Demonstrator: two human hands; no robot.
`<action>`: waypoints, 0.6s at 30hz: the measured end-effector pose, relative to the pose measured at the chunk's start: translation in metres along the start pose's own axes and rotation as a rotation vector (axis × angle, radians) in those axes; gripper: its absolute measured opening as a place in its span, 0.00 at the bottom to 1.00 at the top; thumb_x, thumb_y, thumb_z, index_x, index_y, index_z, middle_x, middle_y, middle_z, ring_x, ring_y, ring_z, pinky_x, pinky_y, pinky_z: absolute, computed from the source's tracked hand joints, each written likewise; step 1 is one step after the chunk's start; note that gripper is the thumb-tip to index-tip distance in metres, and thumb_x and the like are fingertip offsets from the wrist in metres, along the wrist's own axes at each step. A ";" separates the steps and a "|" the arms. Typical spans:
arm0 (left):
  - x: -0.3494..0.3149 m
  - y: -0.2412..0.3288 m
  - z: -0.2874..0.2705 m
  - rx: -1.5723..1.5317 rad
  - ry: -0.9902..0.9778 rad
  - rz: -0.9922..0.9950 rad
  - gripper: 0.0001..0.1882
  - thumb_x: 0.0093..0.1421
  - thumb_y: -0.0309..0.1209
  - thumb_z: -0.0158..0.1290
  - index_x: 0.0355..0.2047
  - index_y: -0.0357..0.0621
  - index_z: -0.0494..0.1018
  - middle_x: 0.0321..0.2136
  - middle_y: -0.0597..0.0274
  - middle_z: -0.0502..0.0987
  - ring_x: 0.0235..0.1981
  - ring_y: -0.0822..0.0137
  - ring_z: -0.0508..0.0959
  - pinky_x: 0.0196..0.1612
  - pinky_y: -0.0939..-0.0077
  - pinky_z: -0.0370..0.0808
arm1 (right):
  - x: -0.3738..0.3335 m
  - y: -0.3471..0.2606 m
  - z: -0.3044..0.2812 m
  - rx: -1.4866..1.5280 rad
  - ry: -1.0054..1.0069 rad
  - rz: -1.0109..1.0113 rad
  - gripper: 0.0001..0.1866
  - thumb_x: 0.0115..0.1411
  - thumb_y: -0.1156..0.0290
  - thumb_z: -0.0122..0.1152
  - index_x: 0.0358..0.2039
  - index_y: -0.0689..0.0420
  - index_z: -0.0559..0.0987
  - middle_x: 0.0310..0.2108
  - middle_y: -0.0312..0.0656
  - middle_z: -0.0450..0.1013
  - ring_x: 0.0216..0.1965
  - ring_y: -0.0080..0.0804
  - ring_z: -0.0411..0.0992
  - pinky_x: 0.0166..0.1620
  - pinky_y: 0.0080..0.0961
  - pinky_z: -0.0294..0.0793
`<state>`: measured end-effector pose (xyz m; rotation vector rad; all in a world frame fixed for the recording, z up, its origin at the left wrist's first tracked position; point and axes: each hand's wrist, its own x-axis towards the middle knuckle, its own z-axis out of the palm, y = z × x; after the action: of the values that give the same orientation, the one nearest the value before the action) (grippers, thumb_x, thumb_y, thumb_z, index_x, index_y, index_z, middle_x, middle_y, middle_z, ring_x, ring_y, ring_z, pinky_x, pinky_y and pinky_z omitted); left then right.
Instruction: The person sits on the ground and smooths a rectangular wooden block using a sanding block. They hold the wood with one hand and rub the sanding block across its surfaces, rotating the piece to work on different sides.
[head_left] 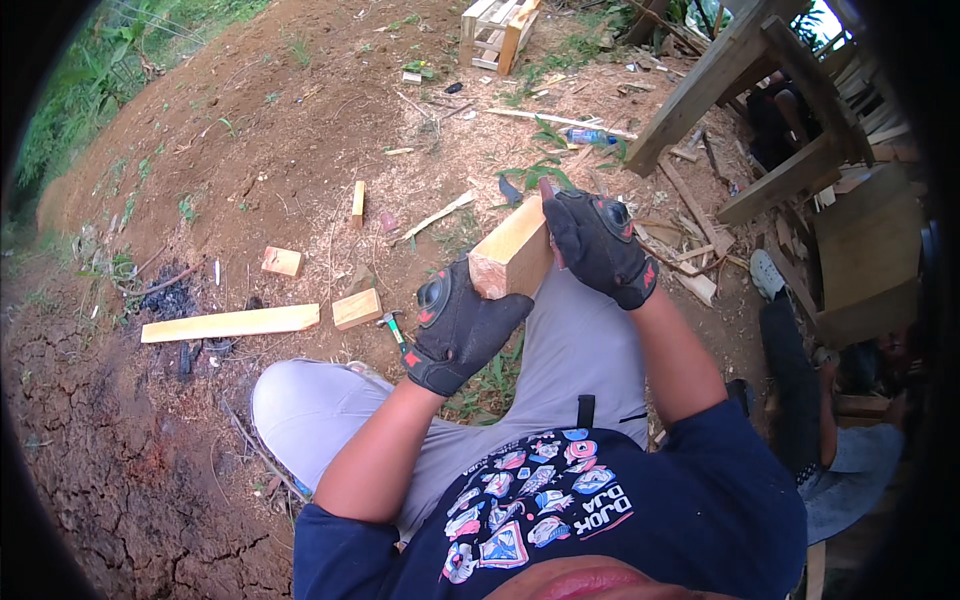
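A rectangular wooden block (520, 245) of pale timber is held up above my lap, tilted, with its rough end grain facing left. My left hand (460, 328), in a black fingerless-style glove with red marks, grips it from below at the near left end. Against the block's right side rests my right hand (600, 245), gloved alike, its fingers curled along that face and a bare fingertip showing at the top. Just left of my left wrist, a green-handled hammer (396, 330) lies partly hidden behind the glove.
Wood offcuts (357, 309) and a longer plank (230, 324) lie on the dirt at left. A timber frame (740, 100) stands at upper right, with another person's leg (785, 370) below it. A slatted wooden crate (497, 38) and a plastic bottle (590, 136) sit farther off.
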<state>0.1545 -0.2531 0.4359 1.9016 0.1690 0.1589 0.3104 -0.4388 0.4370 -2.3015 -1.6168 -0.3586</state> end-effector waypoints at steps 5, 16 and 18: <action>-0.015 0.009 -0.007 -0.057 -0.054 -0.035 0.23 0.51 0.37 0.65 0.45 0.35 0.80 0.32 0.51 0.84 0.33 0.58 0.85 0.38 0.63 0.79 | -0.010 -0.017 0.011 0.051 0.042 0.073 0.31 0.61 0.74 0.60 0.65 0.65 0.70 0.33 0.46 0.75 0.34 0.46 0.75 0.36 0.42 0.75; -0.033 -0.011 0.026 -0.299 0.092 0.060 0.25 0.58 0.38 0.62 0.53 0.37 0.77 0.42 0.50 0.84 0.42 0.54 0.84 0.47 0.61 0.78 | 0.001 -0.077 -0.003 0.069 0.005 -0.206 0.25 0.58 0.74 0.62 0.57 0.67 0.75 0.43 0.54 0.78 0.44 0.55 0.78 0.47 0.46 0.77; -0.046 -0.003 0.021 -0.229 0.007 -0.133 0.25 0.59 0.35 0.62 0.55 0.35 0.76 0.44 0.47 0.83 0.45 0.53 0.84 0.49 0.62 0.78 | -0.008 -0.042 0.015 0.007 -0.069 -0.062 0.30 0.56 0.75 0.64 0.60 0.68 0.72 0.42 0.53 0.76 0.41 0.53 0.77 0.43 0.46 0.77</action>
<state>0.1129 -0.2803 0.4252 1.6563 0.2694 0.0910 0.2687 -0.4271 0.4247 -2.2861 -1.7228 -0.2892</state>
